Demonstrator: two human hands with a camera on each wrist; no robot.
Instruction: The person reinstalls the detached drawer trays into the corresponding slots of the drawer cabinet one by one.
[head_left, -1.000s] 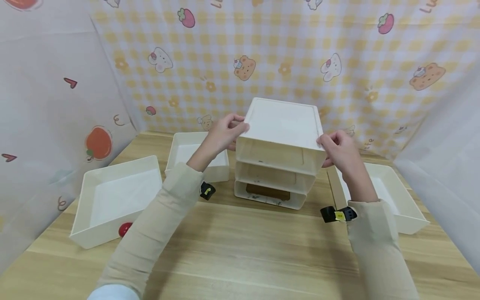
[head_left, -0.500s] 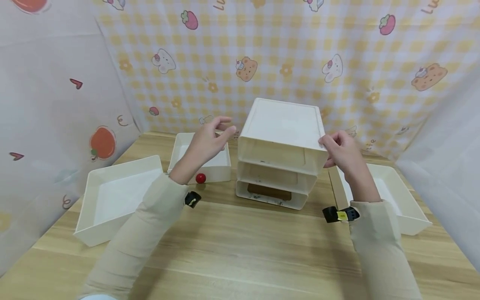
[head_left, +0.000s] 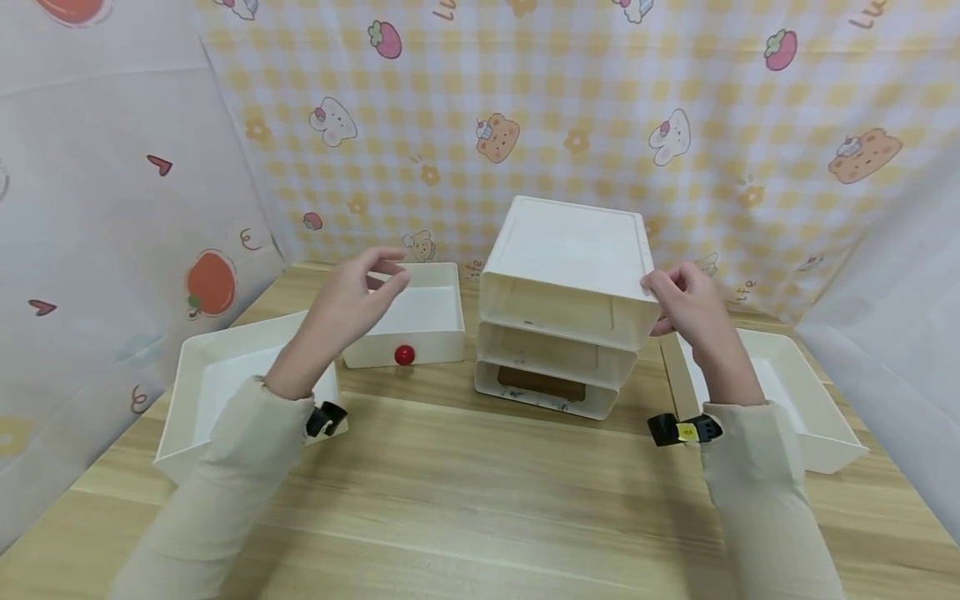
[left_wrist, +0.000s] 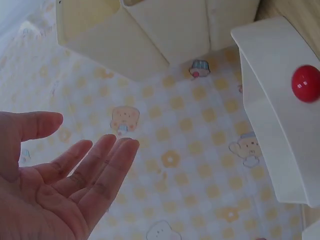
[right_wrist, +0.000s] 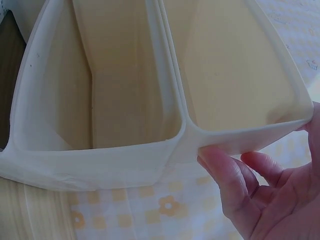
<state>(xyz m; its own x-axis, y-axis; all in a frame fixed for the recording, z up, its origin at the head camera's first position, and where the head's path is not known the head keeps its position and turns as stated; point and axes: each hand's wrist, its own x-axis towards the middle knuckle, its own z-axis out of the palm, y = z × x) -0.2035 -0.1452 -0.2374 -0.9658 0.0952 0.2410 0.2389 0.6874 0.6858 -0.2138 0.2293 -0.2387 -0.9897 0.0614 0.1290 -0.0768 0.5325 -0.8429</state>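
A white three-tier drawer cabinet (head_left: 573, 246) stands at the middle back with its fronts gaping and no drawers inside. My right hand (head_left: 693, 312) grips its upper right edge, thumb on top and fingers curled against the side wall (right_wrist: 200, 155). Left of the cabinet, my left hand (head_left: 345, 296) hovers with fingers loosely spread and holds nothing, as the palm (left_wrist: 45, 200) in the left wrist view confirms. Behind and below that hand sits a white drawer (head_left: 442, 346) with a round red knob (head_left: 404, 355). The left forearm partly covers a second, larger-looking drawer (head_left: 195, 392).
To the right, partly behind my right wrist, lies another white drawer (head_left: 832, 450). Wooden tabletop (head_left: 480, 500) stretches in front of the cabinet. A yellow checked cloth (head_left: 420, 100) hangs behind, and pale cloth (head_left: 97, 208) closes the left side.
My left hand has let go of the cabinet's left edge and moved left, away from it, uncovering the red-knobbed drawer. The right hand keeps its grip; the cabinet stays put.
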